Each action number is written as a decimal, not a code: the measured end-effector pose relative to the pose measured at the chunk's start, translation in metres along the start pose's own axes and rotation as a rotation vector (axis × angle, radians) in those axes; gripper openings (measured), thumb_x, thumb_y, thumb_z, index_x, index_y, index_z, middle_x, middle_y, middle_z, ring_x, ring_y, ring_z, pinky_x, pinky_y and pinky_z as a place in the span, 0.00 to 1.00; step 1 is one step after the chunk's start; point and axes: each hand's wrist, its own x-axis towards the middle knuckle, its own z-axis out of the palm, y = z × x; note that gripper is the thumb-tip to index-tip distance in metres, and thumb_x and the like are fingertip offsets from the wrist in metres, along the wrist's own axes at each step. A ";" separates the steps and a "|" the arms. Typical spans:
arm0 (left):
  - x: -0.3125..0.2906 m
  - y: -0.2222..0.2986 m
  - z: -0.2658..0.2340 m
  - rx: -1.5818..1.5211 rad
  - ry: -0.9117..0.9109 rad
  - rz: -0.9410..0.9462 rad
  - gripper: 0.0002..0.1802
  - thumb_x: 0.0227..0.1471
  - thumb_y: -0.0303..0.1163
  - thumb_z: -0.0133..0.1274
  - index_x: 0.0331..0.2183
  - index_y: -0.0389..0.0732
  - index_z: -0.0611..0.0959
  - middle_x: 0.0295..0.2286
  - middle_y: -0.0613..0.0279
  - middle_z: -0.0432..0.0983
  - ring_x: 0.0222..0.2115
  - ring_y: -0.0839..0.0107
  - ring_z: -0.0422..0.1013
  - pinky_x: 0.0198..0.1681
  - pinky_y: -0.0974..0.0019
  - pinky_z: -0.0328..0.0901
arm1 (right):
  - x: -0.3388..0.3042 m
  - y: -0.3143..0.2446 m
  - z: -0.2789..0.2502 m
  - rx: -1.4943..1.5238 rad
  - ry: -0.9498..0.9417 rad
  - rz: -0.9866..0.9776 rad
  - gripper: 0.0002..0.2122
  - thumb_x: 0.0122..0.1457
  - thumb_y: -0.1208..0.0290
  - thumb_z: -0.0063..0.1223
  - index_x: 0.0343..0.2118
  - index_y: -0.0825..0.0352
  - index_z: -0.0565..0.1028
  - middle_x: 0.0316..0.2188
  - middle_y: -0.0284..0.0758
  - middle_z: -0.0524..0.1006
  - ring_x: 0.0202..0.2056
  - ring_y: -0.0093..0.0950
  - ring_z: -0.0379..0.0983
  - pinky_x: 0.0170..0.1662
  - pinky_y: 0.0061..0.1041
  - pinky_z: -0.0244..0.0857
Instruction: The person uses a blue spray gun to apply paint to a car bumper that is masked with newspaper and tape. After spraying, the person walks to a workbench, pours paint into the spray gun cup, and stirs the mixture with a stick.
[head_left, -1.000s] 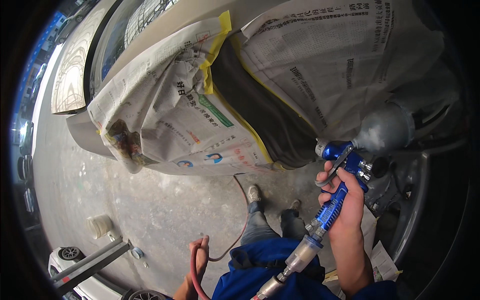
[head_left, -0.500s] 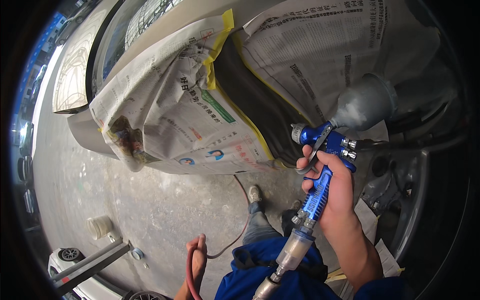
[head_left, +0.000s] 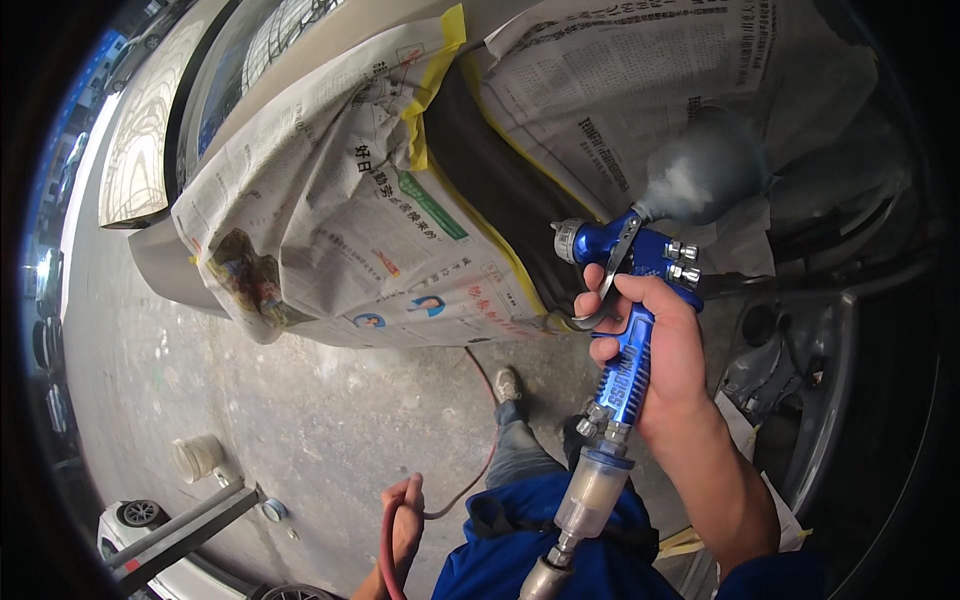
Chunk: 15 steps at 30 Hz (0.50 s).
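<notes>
My right hand (head_left: 668, 345) is wrapped round the handle of a blue spray gun (head_left: 628, 365), its fingers at the curved metal trigger. A greyish cup (head_left: 708, 165) sits on the gun, and a clear inline filter (head_left: 592, 492) hangs below the handle. The silver nozzle points left, over a dark strip of car panel (head_left: 510, 190) edged with yellow masking tape (head_left: 490, 245). Newspaper sheets (head_left: 330, 230) cover the panel on both sides of this strip. Lower down, my left hand (head_left: 404, 497) is closed round a red air hose (head_left: 388, 540).
A whitish bucket (head_left: 197, 456) and a grey metal beam (head_left: 185, 535) are at the lower left, near a white car (head_left: 125, 520). The hose runs across the concrete floor (head_left: 330, 420) beside my shoe. Dark car parts (head_left: 775, 370) lie at the right.
The spray gun in my right hand has shifted a little to the left and up, along the dark strip. My left hand, still on the hose, has moved slightly right.
</notes>
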 end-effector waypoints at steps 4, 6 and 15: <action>0.003 -0.002 0.001 -0.037 0.003 -0.009 0.28 0.59 0.42 0.49 0.11 0.44 0.62 0.12 0.75 0.52 0.15 0.81 0.49 0.19 0.66 0.42 | -0.003 -0.002 0.008 0.032 -0.192 -0.101 0.12 0.60 0.70 0.48 0.43 0.72 0.71 0.36 0.35 0.77 0.34 0.20 0.73 0.22 0.14 0.64; 0.003 -0.002 0.001 -0.044 0.005 -0.003 0.28 0.59 0.41 0.49 0.11 0.44 0.62 0.12 0.75 0.53 0.15 0.81 0.49 0.19 0.66 0.42 | -0.003 -0.002 0.008 0.048 -0.134 -0.046 0.12 0.60 0.70 0.48 0.43 0.72 0.71 0.34 0.35 0.76 0.33 0.20 0.73 0.22 0.14 0.64; -0.001 -0.002 0.000 -0.006 0.009 -0.004 0.29 0.59 0.40 0.50 0.11 0.42 0.62 0.12 0.75 0.53 0.16 0.81 0.49 0.19 0.65 0.42 | -0.014 -0.002 -0.012 -0.088 0.157 -0.018 0.14 0.59 0.68 0.48 0.43 0.71 0.73 0.34 0.35 0.77 0.33 0.19 0.74 0.24 0.13 0.67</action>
